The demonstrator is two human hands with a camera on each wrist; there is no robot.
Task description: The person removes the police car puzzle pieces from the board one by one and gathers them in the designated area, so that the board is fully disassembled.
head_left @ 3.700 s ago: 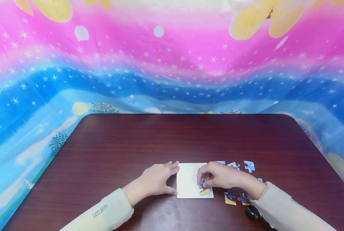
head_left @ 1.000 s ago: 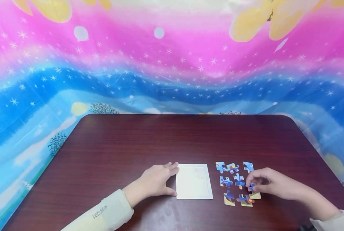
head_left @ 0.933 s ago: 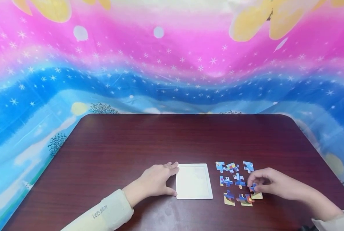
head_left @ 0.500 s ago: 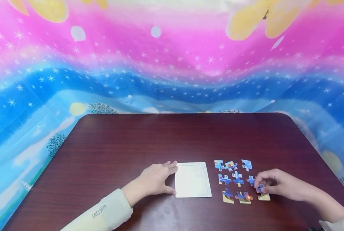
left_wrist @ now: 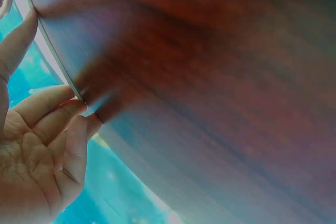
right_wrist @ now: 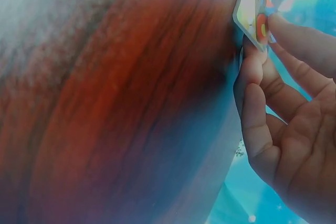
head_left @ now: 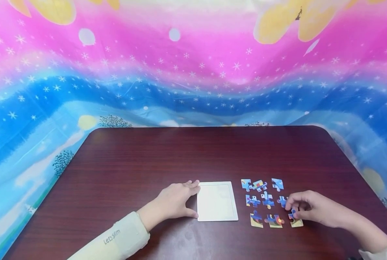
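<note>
A white square puzzle tray (head_left: 216, 202) lies flat on the table with a bare inside. My left hand (head_left: 175, 200) rests at its left edge, thumb at the near corner and fingertips at the far one. In the left wrist view the fingers (left_wrist: 52, 106) lie fairly straight along the tray's rim (left_wrist: 55, 56). At the right, my right hand (head_left: 323, 207) pinches a blue, yellow and orange jigsaw piece (head_left: 296, 222) low at the table. The right wrist view shows the thumb (right_wrist: 299, 35) against that piece, with the other fingers curled below.
Several loose jigsaw pieces lie in rough rows between tray and right hand, including a sky-blue piece (head_left: 277, 184), a middle piece (head_left: 267, 199) and a sand-coloured one (head_left: 256, 219). Another piece (head_left: 281, 201) sits beside the right fingertips. A patterned cloth (head_left: 193, 72) hangs behind the dark table (head_left: 167, 151).
My right hand has carried the jigsaw piece off the tray and rightward to the lower right of the other pieces. Over the last half second it has barely moved. My left hand stays put.
</note>
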